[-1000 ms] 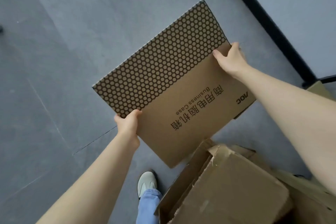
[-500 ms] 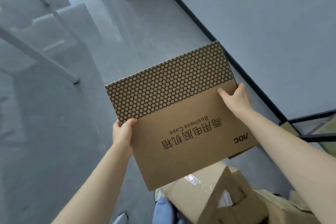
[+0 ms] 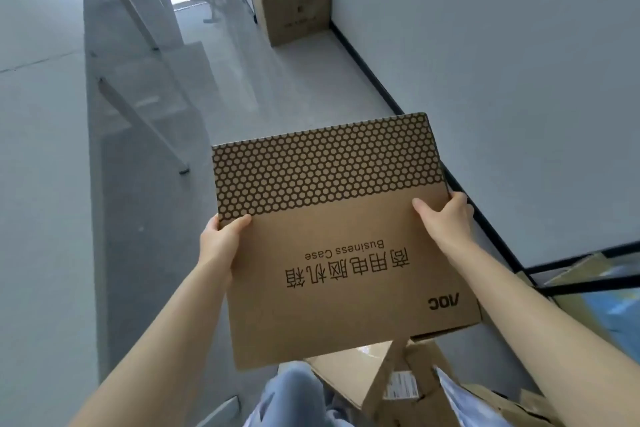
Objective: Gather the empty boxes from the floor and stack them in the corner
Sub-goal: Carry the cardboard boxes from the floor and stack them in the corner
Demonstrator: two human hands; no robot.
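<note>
A: Which step is in hand now?

B: I judge it is the carrying step. The left hand (image 3: 221,239) grips the left edge of the flat brown cardboard box with a black honeycomb band (image 3: 343,243); the thumb lies on top and the other fingers are hidden under it. The right hand (image 3: 446,222) clamps the right edge in the same way.

A: Where is the box?

B: In the air between both hands, above the grey floor (image 3: 294,80). The printed text below the thumbs reads upside down.

A: And the next move?

B: Probably to walk to the closed brown carton in the far corner (image 3: 291,0), well beyond the fingertips, and lay this one there, keeping it level.
</note>
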